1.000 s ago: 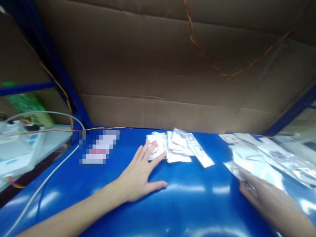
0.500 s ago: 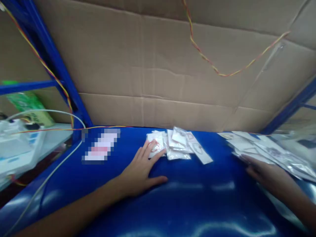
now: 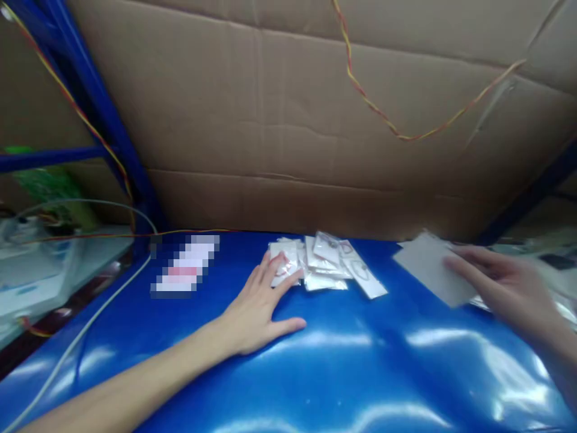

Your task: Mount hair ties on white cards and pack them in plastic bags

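Note:
My left hand (image 3: 259, 307) lies with spread fingers on the blue surface (image 3: 315, 385), its fingertips resting on a small clear packet with a white card (image 3: 288, 255). Just right of it is a loose pile of similar packets (image 3: 327, 258), and a longer card packet (image 3: 364, 278) slants off the pile's right side. On the right, my right hand (image 3: 500, 276) pinches a flat whitish card or packet (image 3: 433, 270), raised over other packets that it partly hides.
Cardboard (image 3: 288, 120) stands behind the surface, with a twisted red-yellow wire (image 3: 374, 107) hanging across it. A blue metal post (image 3: 103, 114) and a pale cable (image 3: 97, 310) are at left. A blurred-out paper (image 3: 187, 264) lies back left.
My right hand has risen and turned, lifting the whitish card or packet up from the packets on the right. My left hand has hardly moved.

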`<state>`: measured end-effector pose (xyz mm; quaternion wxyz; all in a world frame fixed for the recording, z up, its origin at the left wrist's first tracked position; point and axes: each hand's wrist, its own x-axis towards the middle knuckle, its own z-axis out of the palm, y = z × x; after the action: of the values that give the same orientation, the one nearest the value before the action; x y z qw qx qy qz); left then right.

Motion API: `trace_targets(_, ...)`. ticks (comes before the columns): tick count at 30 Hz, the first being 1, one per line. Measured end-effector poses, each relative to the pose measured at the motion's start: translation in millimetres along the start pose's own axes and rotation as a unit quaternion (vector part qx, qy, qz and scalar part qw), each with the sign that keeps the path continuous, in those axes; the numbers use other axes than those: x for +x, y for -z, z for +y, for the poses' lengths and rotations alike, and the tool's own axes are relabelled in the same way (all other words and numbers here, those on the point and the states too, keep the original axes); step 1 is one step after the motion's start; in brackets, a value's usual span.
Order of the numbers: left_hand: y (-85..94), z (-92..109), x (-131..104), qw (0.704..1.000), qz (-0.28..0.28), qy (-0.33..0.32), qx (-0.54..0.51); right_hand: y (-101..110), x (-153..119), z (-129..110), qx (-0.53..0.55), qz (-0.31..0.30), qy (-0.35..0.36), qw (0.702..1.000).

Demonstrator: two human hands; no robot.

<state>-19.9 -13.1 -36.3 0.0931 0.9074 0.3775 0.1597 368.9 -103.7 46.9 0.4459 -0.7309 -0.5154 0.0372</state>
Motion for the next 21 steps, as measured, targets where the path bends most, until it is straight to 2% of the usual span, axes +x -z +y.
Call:
trace_targets(2, -0.4, 0, 0, 1.000, 0.005, -0.001, 0.003, -23, 0, -30, 0.148, -0.118, -0.012, 0.982)
trace_targets(4, 0.5, 0, 1, 1.000, 0.017, 0.001, 0.002, -53, -2, -54, 0.293, -0.219, -0.034, 0.930)
trace_targets(6, 2.9, 0, 2, 0.999, 0.046, 0.007, -0.013, -84, -7, -69, 0.319, -0.284, -0.039, 0.904)
trace_targets(7, 4.5, 1, 3, 0.997, 0.067, 0.010, -0.031, -99, -10, -73, 0.348, -0.318, -0.050, 0.881)
trace_targets(10, 9.5, 5, 3, 0.982, 0.135, 0.016, -0.135, -131, -23, -76, 0.394, -0.364, -0.049, 0.842)
trace_targets(13, 11.0, 13, 4, 0.944, 0.163, 0.063, -0.280, -143, -37, -70, 0.412, -0.405, -0.055, 0.815)
trace_targets(17, 7.5, 25, 6, 0.898, 0.132, 0.116, -0.404, -144, -52, -62, 0.438, -0.463, -0.072, 0.767)
trace_targets(19, 6.9, 28, 7, 0.872, 0.117, 0.128, -0.458, -145, -56, -59, 0.457, -0.471, -0.073, 0.751)
trace_targets(21, 8.5, 30, 8, 0.848, 0.125, 0.137, -0.496, -147, -57, -55, 0.472, -0.465, -0.074, 0.746)
